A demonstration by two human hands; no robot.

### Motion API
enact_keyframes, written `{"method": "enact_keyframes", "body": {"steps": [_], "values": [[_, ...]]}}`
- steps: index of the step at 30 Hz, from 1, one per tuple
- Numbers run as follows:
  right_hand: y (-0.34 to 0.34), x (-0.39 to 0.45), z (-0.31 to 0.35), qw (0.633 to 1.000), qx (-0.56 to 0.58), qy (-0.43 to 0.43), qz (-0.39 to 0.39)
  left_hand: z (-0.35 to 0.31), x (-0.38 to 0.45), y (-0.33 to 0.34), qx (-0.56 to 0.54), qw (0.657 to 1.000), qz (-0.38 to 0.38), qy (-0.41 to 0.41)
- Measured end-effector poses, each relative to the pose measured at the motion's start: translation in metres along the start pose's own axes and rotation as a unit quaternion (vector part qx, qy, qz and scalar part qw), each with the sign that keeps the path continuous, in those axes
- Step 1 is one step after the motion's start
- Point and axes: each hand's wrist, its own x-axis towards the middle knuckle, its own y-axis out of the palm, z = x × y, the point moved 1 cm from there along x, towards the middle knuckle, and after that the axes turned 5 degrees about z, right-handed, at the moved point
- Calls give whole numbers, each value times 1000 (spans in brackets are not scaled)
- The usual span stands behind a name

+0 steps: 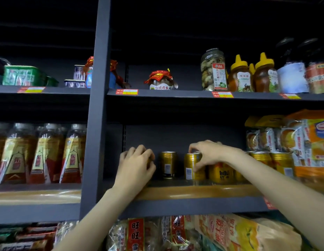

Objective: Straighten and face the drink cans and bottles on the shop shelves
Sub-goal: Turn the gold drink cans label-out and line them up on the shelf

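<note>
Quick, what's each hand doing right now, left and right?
Left hand: curled round a gold can, which it mostly hides.
Right hand: pinching the top of another gold can with its barcode side facing out.

Can under left hand (135,165): the hand is covering it almost wholly, gold barely showing.
Can in right hand (205,153): fingers are hiding its top.
Dark-lidded jars (293,69): labels are blurring, unreadable.
Orange cake box (315,142): frame's edge is cutting it.
</note>
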Motion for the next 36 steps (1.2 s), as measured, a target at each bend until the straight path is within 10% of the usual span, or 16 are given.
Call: {"method": "enact_keyframes", "body": {"steps": [20, 26, 31, 36], "values": [[11, 19, 19, 984, -167, 42, -44, 8, -2, 13, 15, 997, -78, 19], [-9, 69, 30, 996, 71, -32, -42, 10, -2, 16, 16, 996, -87, 25], [20, 129, 41, 995, 71, -16, 73, 11, -1, 18, 16, 996, -87, 31], [17, 129, 52, 987, 150, -42, 26, 10, 0, 19, 20, 994, -98, 34]]}}
